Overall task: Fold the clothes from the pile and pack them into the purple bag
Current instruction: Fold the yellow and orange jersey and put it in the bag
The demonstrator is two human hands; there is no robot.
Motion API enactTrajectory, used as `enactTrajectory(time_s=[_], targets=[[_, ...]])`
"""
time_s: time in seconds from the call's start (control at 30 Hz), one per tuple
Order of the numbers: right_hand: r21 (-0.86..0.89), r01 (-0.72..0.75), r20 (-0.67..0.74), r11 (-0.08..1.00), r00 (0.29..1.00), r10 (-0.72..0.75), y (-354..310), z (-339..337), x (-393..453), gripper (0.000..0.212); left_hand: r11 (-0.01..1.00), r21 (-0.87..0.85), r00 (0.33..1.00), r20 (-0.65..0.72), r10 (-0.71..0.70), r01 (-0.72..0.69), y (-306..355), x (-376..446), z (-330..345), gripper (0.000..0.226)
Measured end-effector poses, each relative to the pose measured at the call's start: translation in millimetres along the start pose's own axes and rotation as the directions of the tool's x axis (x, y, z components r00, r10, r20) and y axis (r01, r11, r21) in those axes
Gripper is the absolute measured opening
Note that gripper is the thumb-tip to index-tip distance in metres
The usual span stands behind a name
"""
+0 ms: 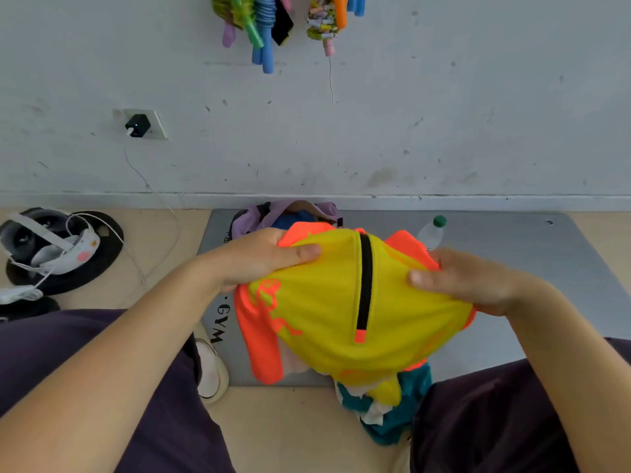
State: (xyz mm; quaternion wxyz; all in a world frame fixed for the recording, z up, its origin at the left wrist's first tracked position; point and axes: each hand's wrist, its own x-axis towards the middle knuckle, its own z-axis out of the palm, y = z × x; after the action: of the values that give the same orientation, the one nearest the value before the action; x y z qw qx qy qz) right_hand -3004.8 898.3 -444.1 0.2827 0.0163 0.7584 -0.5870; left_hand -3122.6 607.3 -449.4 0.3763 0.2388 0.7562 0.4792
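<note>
Grey wall and a tan floor fill the view, with a grey mat (495,268) lying flat against the wall. Both hands hold up a yellow and orange shirt (324,302) above the mat. The left hand (259,257) grips the shirt's left top edge, thumb on the front and fingers curled behind. The right hand (467,281) grips the right edge the same way. The shirt is bunched, not neatly flat, and it stretches sideways from one hand to the other, with a black zip running up and down its middle. The purple bag (259,216) sits on the mat straight ahead of the shirt, close to the wall, and its top looks open with something blue inside. The left hand is a little nearer to the bag than the right hand. To pack the shirt, I think the hands must move it forward and down. More clothes (386,414), teal, white and yellow, lie in a pile on the floor right below the shirt, between the knees. A bottle with a green cap (433,233) stands on the mat just right of the bag and could get knocked over. A headset (51,240) lies on the floor far to the left, with a white cable (160,213) running from a plug on the wall.
</note>
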Motion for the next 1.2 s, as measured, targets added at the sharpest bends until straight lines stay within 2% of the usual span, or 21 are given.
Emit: enactTrajectory(time_s=[0.07, 0.1, 0.17, 0.23, 0.3, 0.33, 0.4, 0.47, 0.5, 0.57, 0.63, 0.7, 0.77, 0.87, 0.93, 1.07, 1.2], targets=[[-0.175, -0.043, 0.093, 0.984, 0.994, 0.060, -1, -4, -4, 0.082, 0.982, 0.186, 0.994, 0.094, -0.051, 0.032, 2, -3, -5, 0.087], [-0.220, -0.059, 0.091, 0.974, 0.993, 0.081, 0, -6, -5, 0.075, 0.956, 0.287, 0.982, 0.163, -0.101, 0.051, 2, -5, -8, 0.094], [-0.245, -0.058, 0.049, 0.968, 0.996, 0.072, 2, -10, -6, 0.062, 0.915, 0.401, 0.963, 0.222, -0.153, 0.053, 0, -8, -13, 0.088], [-0.182, -0.013, -0.002, 0.983, 1.000, 0.013, 6, -14, -7, 0.046, 0.918, 0.392, 0.980, 0.155, -0.121, 0.052, -1, -9, -21, 0.079], [-0.076, 0.040, -0.077, 0.996, 0.996, -0.046, 6, -17, -9, 0.032, 0.949, 0.309, 0.995, 0.062, -0.076, 0.053, -1, -10, -30, 0.056], [-0.026, 0.055, -0.106, 0.998, 0.993, -0.057, 6, -17, -10, 0.033, 0.964, 0.263, 0.998, 0.031, -0.058, 0.048, -1, -11, -32, 0.044], [-0.022, 0.053, -0.146, 0.998, 0.988, -0.056, 4, -16, -9, 0.053, 0.971, 0.237, 0.999, -0.018, -0.031, 0.035, -2, -12, -33, 0.035], [-0.099, 0.009, -0.189, 0.995, 0.982, -0.028, 0, -14, -6, 0.075, 0.960, 0.278, 0.996, -0.089, -0.002, 0.027, -1, -10, -28, 0.041], [-0.150, -0.018, -0.196, 0.989, 0.981, -0.012, -1, -15, -6, 0.078, 0.957, 0.289, 0.989, -0.143, 0.024, 0.019, 2, -9, -26, 0.044], [-0.276, -0.064, -0.180, 0.959, 0.984, 0.014, -6, -18, -11, 0.070, 0.955, 0.297, 0.963, -0.256, 0.083, -0.003, 9, -13, -28, 0.052], [-0.353, -0.076, -0.218, 0.933, 0.976, -0.003, -17, -24, -16, 0.059, 0.935, 0.354, 0.943, -0.301, 0.143, -0.029, 17, -23, -37, 0.063], [-0.329, -0.016, -0.344, 0.944, 0.933, -0.104, -28, -30, -19, 0.052, 0.927, 0.372, 0.931, -0.327, 0.165, -0.034, 27, -33, -50, 0.061], [-0.275, 0.088, -0.441, 0.957, 0.873, -0.207, -44, -31, -19, 0.045, 0.921, 0.388, 0.892, -0.408, 0.196, -0.025, 36, -39, -62, 0.061], [-0.241, 0.199, -0.468, 0.950, 0.834, -0.293, -64, -20, -18, 0.026, 0.897, 0.442, 0.795, -0.540, 0.276, -0.012, 41, -44, -70, 0.063], [-0.239, 0.198, -0.471, 0.951, 0.832, -0.292, -71, -11, -19, 0.027, 0.889, 0.458, 0.792, -0.550, 0.266, 0.020, 38, -50, -68, 0.066], [-0.229, 0.121, -0.409, 0.966, 0.888, -0.209, -68, 6, -35, 0.048, 0.892, 0.445, 0.873, -0.462, 0.158, 0.074, 23, -69, -54, 0.073], [-0.305, 0.032, -0.312, 0.952, 0.941, -0.131, -67, 18, -60, 0.052, 0.890, 0.453, 0.916, -0.377, 0.134, 0.056, 26, -100, -35, 0.071]])
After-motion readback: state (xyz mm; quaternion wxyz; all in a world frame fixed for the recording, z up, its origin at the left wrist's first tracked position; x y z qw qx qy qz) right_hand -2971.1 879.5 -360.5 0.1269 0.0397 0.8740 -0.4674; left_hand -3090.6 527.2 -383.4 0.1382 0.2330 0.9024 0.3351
